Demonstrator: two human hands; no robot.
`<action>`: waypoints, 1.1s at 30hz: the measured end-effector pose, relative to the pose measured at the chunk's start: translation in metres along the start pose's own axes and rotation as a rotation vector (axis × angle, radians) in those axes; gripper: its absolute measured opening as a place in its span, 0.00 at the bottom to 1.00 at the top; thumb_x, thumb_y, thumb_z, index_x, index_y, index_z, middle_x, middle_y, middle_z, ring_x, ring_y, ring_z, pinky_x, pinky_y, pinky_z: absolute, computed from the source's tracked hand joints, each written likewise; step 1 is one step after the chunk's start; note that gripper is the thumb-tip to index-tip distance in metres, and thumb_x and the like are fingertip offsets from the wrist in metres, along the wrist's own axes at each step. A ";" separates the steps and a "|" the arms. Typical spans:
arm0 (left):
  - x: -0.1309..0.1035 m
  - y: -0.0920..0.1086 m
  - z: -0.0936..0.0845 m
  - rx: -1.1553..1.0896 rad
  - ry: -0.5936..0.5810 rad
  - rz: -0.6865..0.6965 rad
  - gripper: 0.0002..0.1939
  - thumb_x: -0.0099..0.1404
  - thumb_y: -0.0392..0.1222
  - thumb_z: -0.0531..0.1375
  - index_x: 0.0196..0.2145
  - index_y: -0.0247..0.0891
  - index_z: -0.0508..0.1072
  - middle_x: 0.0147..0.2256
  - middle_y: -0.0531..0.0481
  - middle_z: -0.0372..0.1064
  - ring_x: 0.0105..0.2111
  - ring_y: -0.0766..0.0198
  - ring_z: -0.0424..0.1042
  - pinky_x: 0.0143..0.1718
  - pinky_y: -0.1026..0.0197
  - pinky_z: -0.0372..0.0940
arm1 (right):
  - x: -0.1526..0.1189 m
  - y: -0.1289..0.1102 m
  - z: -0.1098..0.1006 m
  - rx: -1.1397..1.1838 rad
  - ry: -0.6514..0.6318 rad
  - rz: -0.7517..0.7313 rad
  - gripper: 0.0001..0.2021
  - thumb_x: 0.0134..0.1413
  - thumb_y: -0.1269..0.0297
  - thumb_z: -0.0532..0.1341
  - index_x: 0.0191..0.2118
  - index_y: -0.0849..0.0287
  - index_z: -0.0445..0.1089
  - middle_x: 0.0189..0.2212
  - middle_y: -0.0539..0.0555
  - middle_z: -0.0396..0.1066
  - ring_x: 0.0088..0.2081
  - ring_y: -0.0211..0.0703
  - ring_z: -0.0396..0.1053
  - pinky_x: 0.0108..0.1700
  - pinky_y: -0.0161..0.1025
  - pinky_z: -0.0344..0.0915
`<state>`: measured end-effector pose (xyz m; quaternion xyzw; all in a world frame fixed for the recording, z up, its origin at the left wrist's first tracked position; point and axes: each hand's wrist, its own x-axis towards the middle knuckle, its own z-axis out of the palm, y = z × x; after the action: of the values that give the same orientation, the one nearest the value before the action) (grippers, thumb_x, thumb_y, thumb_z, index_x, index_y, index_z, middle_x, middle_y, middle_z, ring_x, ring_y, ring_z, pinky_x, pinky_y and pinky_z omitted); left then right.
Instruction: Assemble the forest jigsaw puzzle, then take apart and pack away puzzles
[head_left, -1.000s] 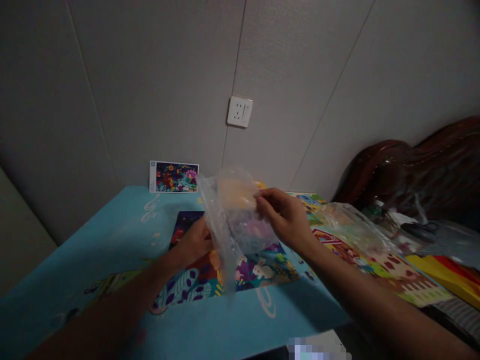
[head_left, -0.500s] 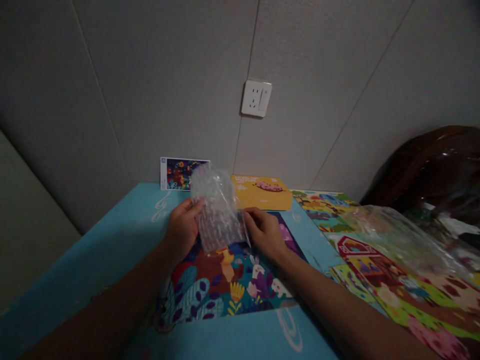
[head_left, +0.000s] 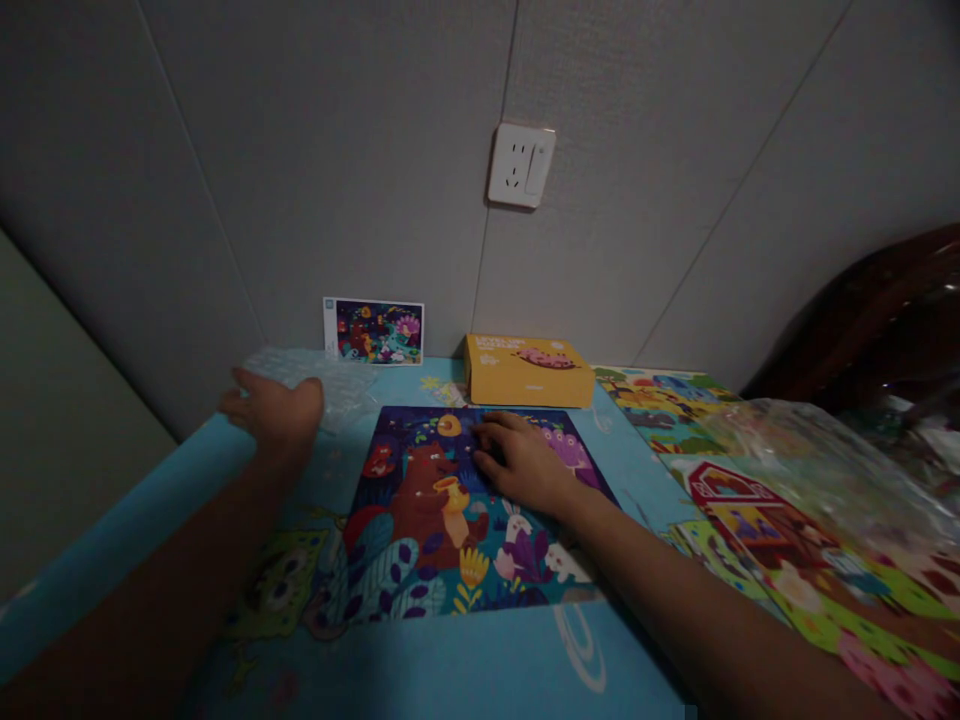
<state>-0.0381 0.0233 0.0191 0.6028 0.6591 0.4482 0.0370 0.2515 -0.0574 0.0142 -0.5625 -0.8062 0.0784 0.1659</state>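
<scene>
Head: puzzle [head_left: 469, 515] near "LEVEL UP" box [head_left: 530, 380]

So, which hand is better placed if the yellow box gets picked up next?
Right hand, probably: it's over the bear picture, just in front of the yellow box. The left hand is farther off, by the clear plastic wrap.

A blue surface [head_left: 442, 665] carries a bear picture [head_left: 469, 520] and yellow box [head_left: 531, 375].
</scene>
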 end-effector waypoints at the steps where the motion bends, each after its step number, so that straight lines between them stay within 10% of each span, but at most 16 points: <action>1: -0.004 0.008 -0.002 0.041 0.121 -0.066 0.31 0.61 0.40 0.56 0.58 0.24 0.54 0.55 0.24 0.52 0.60 0.22 0.46 0.49 0.18 0.47 | -0.001 0.000 -0.003 -0.024 -0.036 -0.019 0.22 0.61 0.57 0.56 0.57 0.61 0.67 0.59 0.64 0.63 0.57 0.55 0.62 0.58 0.51 0.57; 4: -0.017 0.029 -0.001 0.040 0.104 0.239 0.19 0.60 0.34 0.55 0.49 0.34 0.70 0.51 0.39 0.64 0.56 0.44 0.61 0.57 0.40 0.57 | -0.005 0.001 -0.014 -0.075 -0.150 -0.105 0.30 0.59 0.50 0.57 0.62 0.62 0.61 0.62 0.67 0.59 0.60 0.60 0.59 0.59 0.55 0.56; 10: -0.043 0.036 0.028 -0.052 -0.611 0.707 0.18 0.66 0.38 0.49 0.47 0.32 0.74 0.47 0.39 0.71 0.48 0.56 0.70 0.54 0.54 0.64 | 0.001 -0.008 -0.035 -0.151 -0.227 -0.165 0.23 0.54 0.50 0.62 0.50 0.62 0.70 0.45 0.63 0.72 0.46 0.56 0.69 0.46 0.48 0.65; 14: -0.048 0.024 0.040 0.144 -0.589 0.630 0.24 0.68 0.47 0.50 0.57 0.34 0.68 0.57 0.36 0.64 0.57 0.47 0.63 0.59 0.44 0.57 | 0.012 -0.009 -0.025 -0.195 -0.156 -0.109 0.17 0.57 0.52 0.60 0.43 0.61 0.71 0.41 0.61 0.72 0.42 0.52 0.69 0.44 0.45 0.64; 21: -0.039 0.017 0.042 0.210 -0.547 0.618 0.24 0.67 0.51 0.52 0.54 0.37 0.71 0.53 0.38 0.65 0.54 0.47 0.63 0.57 0.47 0.57 | 0.019 0.009 0.005 -0.171 -0.018 -0.076 0.27 0.65 0.50 0.49 0.63 0.60 0.58 0.58 0.64 0.61 0.57 0.55 0.60 0.57 0.52 0.55; 33: -0.025 0.024 0.025 0.127 -0.622 0.553 0.16 0.65 0.42 0.53 0.40 0.35 0.79 0.38 0.40 0.74 0.41 0.54 0.72 0.47 0.55 0.64 | 0.017 -0.001 -0.013 -0.225 -0.089 -0.133 0.19 0.58 0.52 0.58 0.49 0.61 0.69 0.43 0.62 0.68 0.45 0.52 0.67 0.48 0.46 0.60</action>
<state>0.0012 0.0132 0.0071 0.8647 0.4561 0.1967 0.0752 0.2501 -0.0431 0.0294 -0.5188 -0.8520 0.0010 0.0706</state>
